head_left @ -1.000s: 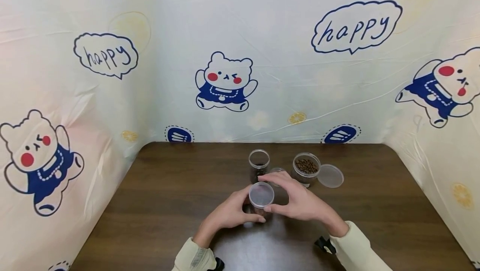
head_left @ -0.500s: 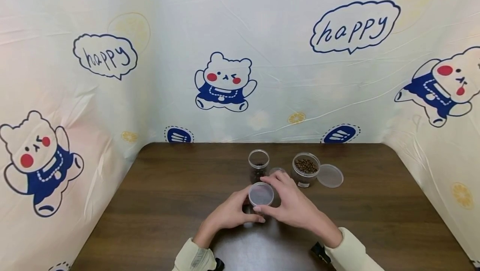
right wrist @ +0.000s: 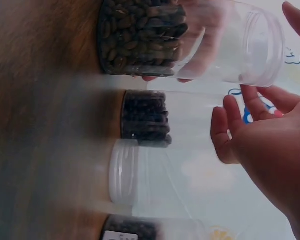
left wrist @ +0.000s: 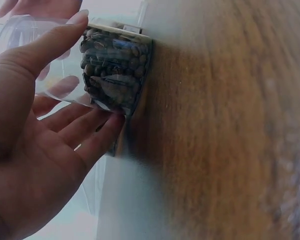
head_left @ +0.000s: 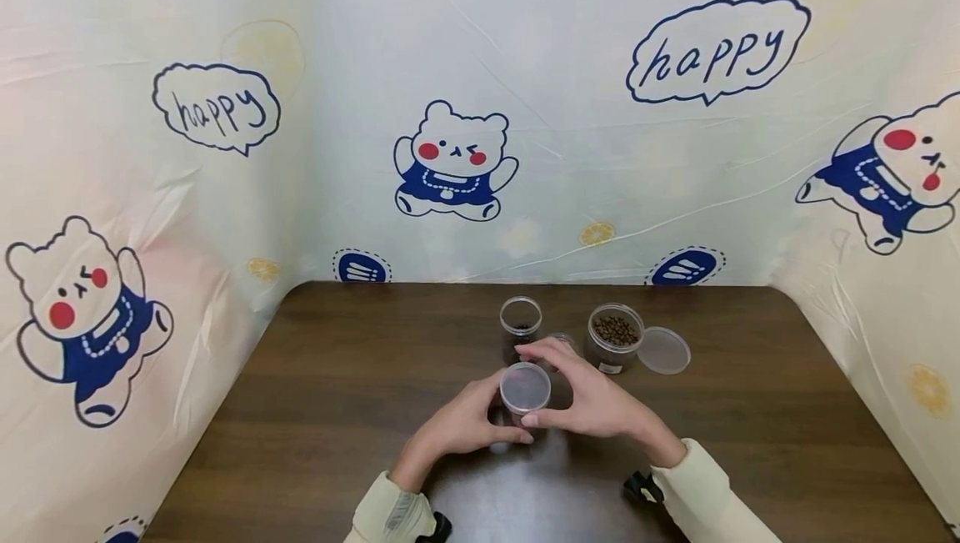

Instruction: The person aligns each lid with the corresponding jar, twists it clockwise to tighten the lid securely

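A clear jar of dark beans [left wrist: 115, 70] [right wrist: 140, 40] stands upright on the table with a translucent lid [head_left: 525, 387] [right wrist: 270, 50] on top. My left hand [head_left: 465, 419] [left wrist: 45, 145] grips its side, thumb in front and fingers behind. Above, the right hand [head_left: 600, 397] [right wrist: 275, 130] is spread around the lid, thumb at the near right edge and fingers on the far side. In the right wrist view that thumb looks apart from the lid, while a fingertip is at its rim; contact there is hard to tell.
Behind the jar stands an uncovered clear jar [head_left: 521, 318] with dark beans. Partly behind the right hand lies a clear lid [right wrist: 123, 172]. Farther right are an uncovered jar of brown beans [head_left: 615, 331] and a flat lid [head_left: 664, 351]. A printed curtain [head_left: 555, 151] surrounds the table.
The right hand turned leftward round the lid, then swung back right with its fingers spread wider. My left hand has stayed on the jar.
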